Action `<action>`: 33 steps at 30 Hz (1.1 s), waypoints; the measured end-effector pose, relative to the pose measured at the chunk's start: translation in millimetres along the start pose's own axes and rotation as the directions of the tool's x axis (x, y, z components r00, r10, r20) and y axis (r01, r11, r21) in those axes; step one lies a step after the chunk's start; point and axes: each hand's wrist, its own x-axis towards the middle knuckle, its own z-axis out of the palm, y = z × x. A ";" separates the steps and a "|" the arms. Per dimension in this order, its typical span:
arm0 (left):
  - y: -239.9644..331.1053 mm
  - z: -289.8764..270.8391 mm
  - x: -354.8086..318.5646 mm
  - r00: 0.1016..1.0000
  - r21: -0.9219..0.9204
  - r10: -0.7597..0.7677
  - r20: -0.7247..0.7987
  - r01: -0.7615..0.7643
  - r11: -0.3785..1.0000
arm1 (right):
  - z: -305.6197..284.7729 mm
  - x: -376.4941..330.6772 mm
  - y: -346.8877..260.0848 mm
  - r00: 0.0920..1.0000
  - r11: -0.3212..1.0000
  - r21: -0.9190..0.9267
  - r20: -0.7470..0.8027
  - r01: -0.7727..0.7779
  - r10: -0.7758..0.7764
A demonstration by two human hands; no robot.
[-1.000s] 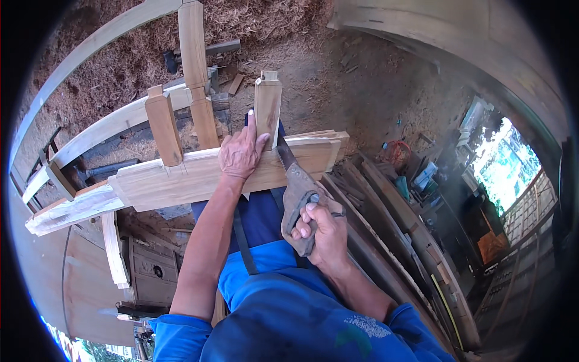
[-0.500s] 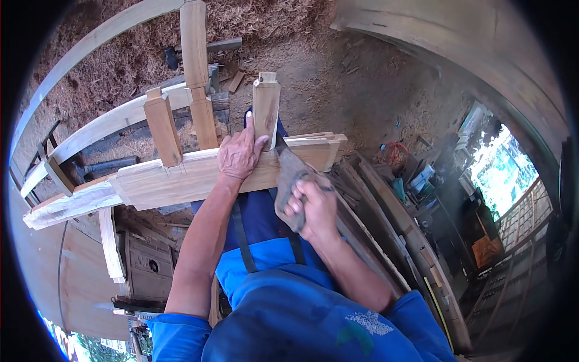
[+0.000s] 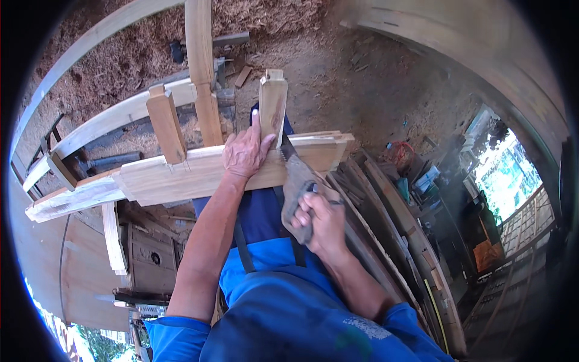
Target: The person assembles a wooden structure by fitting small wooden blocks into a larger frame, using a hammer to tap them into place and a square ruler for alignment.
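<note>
In my right hand (image 3: 322, 224) is the handle of a handsaw (image 3: 297, 181), my fingers wrapped round it. The saw's blade lies against the far edge of a wide pale wooden board (image 3: 181, 181), just right of an upright wooden piece (image 3: 273, 105) that projects from that edge. My left hand (image 3: 244, 152) grips the board, its fingers over the far edge. Its index finger stretches along the left side of the upright piece, and the thumb lies near that piece's base. A second wooden piece (image 3: 166, 127) stands out from the board farther left.
Curved timber frame parts (image 3: 199, 42) cross the far left. A hammer (image 3: 176, 52) lies on shavings there. Long planks (image 3: 401, 223) lean along the right, near a cluttered work area. A dark tool (image 3: 111, 161) rests behind the board's left part.
My right hand and the saw have drawn back a little towards my body. The left hand keeps its hold on the board, and the whole view has shifted slightly.
</note>
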 end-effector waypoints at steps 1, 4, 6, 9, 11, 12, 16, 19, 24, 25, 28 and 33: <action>-0.9 1.6 5.9 1.000 -0.015 -0.002 -0.028 0.002 1.000 | -0.4 -10.9 -10.8 1.000 1.000 -0.008 0.011 -0.010 0.010; 1.0 -0.1 0.9 1.000 0.025 -0.018 0.015 0.017 1.000 | -2.3 6.1 1.9 1.000 1.000 -0.005 -0.006 0.009 -0.009; 5.3 -5.8 4.8 0.999 -0.020 -0.031 0.019 0.032 0.999 | 3.7 33.5 5.3 0.999 1.000 -0.018 0.022 0.024 -0.023; -3.2 8.1 -1.2 1.000 0.050 -0.023 -0.011 0.023 0.998 | -3.5 -14.0 0.6 1.000 0.999 -0.046 0.013 0.024 -0.024; -1.8 5.9 -0.2 0.999 0.034 -0.026 -0.029 0.027 0.999 | -2.3 -30.3 -12.1 1.000 0.997 -0.078 -0.021 0.022 -0.023; -1.2 4.1 -1.0 0.998 0.020 -0.023 -0.052 0.025 1.000 | -1.8 -27.8 -14.2 1.000 0.996 -0.085 -0.015 0.003 -0.004; 1.5 5.6 1.1 0.999 0.034 -0.003 -0.047 0.004 0.999 | 3.1 36.9 0.0 0.999 1.000 -0.026 0.048 -0.017 0.019; -0.8 8.2 -1.3 0.999 0.038 -0.040 -0.027 0.041 0.998 | -2.6 -8.6 -3.9 0.999 0.998 0.036 -0.011 -0.047 0.048; 4.8 3.4 -3.5 0.999 0.016 -0.034 -0.023 0.034 0.999 | -13.9 26.2 19.4 0.998 0.991 0.124 -0.004 -0.055 0.056; 3.1 3.8 0.4 0.999 0.030 -0.042 -0.016 0.043 0.999 | 0.6 48.4 17.7 0.998 0.996 0.057 0.004 -0.067 0.067; -0.8 8.4 4.9 0.998 0.037 -0.070 0.001 0.069 0.997 | 8.6 17.5 5.3 0.999 0.994 -0.108 -0.042 -0.033 0.028; 5.5 -2.6 1.8 0.998 0.034 -0.049 0.029 0.048 0.998 | 9.8 28.8 8.1 1.000 1.000 0.000 -0.005 0.019 -0.019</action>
